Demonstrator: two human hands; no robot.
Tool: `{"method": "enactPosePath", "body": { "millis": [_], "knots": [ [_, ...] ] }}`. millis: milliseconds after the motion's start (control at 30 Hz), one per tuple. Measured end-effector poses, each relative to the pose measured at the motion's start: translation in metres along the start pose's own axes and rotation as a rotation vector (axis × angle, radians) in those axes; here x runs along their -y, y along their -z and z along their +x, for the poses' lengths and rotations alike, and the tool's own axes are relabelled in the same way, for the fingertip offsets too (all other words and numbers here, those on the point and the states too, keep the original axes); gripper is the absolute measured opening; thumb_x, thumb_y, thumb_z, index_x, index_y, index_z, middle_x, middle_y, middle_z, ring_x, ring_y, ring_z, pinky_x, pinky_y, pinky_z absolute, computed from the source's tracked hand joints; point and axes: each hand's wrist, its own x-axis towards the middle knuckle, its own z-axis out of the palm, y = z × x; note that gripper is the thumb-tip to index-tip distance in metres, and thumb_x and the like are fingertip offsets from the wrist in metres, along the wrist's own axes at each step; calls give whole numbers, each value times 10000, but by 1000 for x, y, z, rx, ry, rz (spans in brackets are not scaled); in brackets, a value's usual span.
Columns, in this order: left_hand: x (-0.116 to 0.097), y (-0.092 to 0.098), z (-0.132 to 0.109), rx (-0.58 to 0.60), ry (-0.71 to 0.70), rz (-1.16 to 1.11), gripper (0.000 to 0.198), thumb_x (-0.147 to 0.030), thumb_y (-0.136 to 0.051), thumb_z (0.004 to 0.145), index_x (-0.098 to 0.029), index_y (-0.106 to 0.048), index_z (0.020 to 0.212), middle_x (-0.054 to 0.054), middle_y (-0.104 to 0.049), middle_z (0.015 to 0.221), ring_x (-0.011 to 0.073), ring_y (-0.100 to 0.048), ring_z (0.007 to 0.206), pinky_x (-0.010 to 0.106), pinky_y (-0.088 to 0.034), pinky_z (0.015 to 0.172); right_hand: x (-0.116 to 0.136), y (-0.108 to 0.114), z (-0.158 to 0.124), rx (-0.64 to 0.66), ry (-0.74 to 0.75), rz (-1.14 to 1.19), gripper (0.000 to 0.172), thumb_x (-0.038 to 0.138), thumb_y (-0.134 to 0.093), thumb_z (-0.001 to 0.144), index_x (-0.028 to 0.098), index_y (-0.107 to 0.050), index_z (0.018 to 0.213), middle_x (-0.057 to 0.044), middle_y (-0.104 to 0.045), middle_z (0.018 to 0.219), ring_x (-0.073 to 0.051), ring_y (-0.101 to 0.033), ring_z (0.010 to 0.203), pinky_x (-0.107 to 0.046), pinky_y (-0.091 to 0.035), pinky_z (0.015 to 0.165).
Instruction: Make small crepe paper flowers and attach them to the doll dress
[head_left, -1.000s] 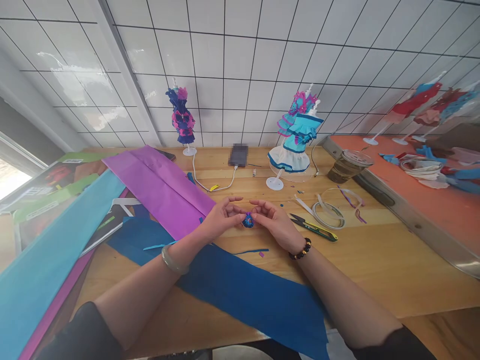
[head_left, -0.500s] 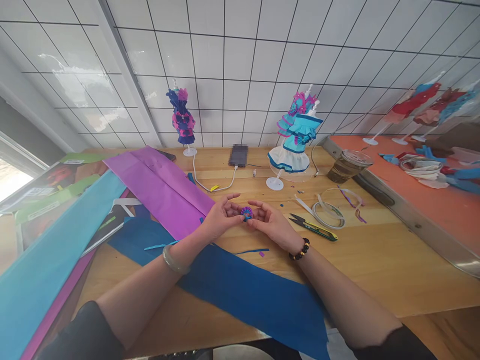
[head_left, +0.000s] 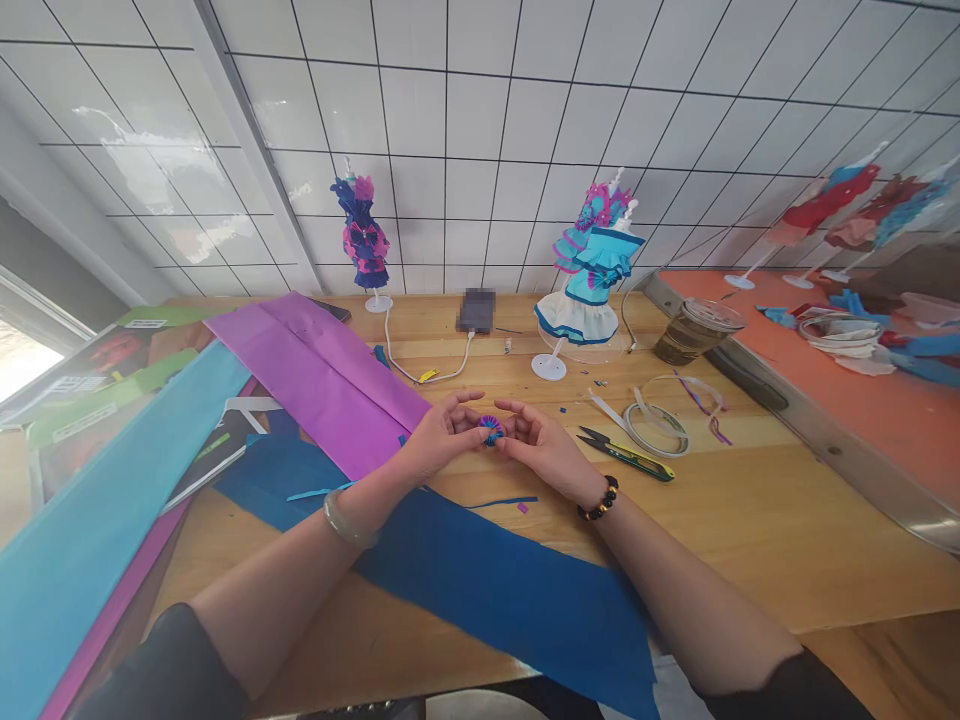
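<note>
Between my fingertips is a small round pleated rosette [head_left: 491,430], purple and blue with a paler centre. My left hand [head_left: 444,437] pinches its left edge with thumb and finger. On the other side, my right hand [head_left: 538,445] grips the right edge, its upper fingers curled behind. Under my left forearm lies a wide strip of dark blue crepe paper [head_left: 480,570], and a purple sheet [head_left: 322,370] reaches close to my left hand. A thin blue strip [head_left: 501,501] and a tiny purple scrap [head_left: 523,508] lie on the wood below my hands.
Thread snips [head_left: 626,455] and a coil of white tape [head_left: 656,430] lie to the right. Miniature dress stands [head_left: 366,240] line the back wall, near a cabled phone [head_left: 476,311]. A lidded cup [head_left: 697,332] stands by the orange table [head_left: 840,400]. Light blue paper [head_left: 135,500] spreads left.
The rosette has turned in my fingers, and its round pleated face with the blue lower part shows more fully. Both hands stay nearly in place.
</note>
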Motion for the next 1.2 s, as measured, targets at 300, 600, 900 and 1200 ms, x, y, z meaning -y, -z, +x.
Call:
{"method": "enactPosePath", "body": {
  "millis": [300, 600, 900, 1200],
  "knots": [
    [3, 2, 1, 22, -23, 6, 564, -233, -627, 709, -165, -373, 1208, 66, -607, 889, 162, -587, 803, 319, -472, 721, 1, 2, 2, -7, -61, 139, 475, 240, -617, 708, 193, -449, 1151, -14, -595, 825, -115, -573, 708, -299, -456, 706],
    [0, 1, 1, -50, -14, -27, 602, -227, -654, 674, -162, -376, 1204, 77, -612, 922, 163, -596, 822, 312, -466, 739, -1, 2, 1, -1, -23, 154, 468, 273, -615, 720, 209, -455, 1155, -57, -582, 977, -147, -570, 848, -321, -465, 744],
    [6, 1, 3, -10, -40, -58, 620, -247, -682, 651, -160, -387, 1189, 91, -622, 939, 176, -612, 811, 333, -468, 749, -2, 0, 3, -19, 48, 32, 492, 264, -622, 705, 198, -442, 1157, -41, -596, 907, -151, -568, 858, -347, -437, 824],
    [6, 1, 0, -25, -51, -4, 556, -259, -661, 678, -160, -423, 1171, 52, -632, 834, 156, -602, 776, 336, -454, 769, -1, -5, 0, -39, 100, -114, 492, 237, -596, 715, 182, -430, 1175, -30, -560, 846, -150, -550, 801, -336, -454, 755]
  ]
}}
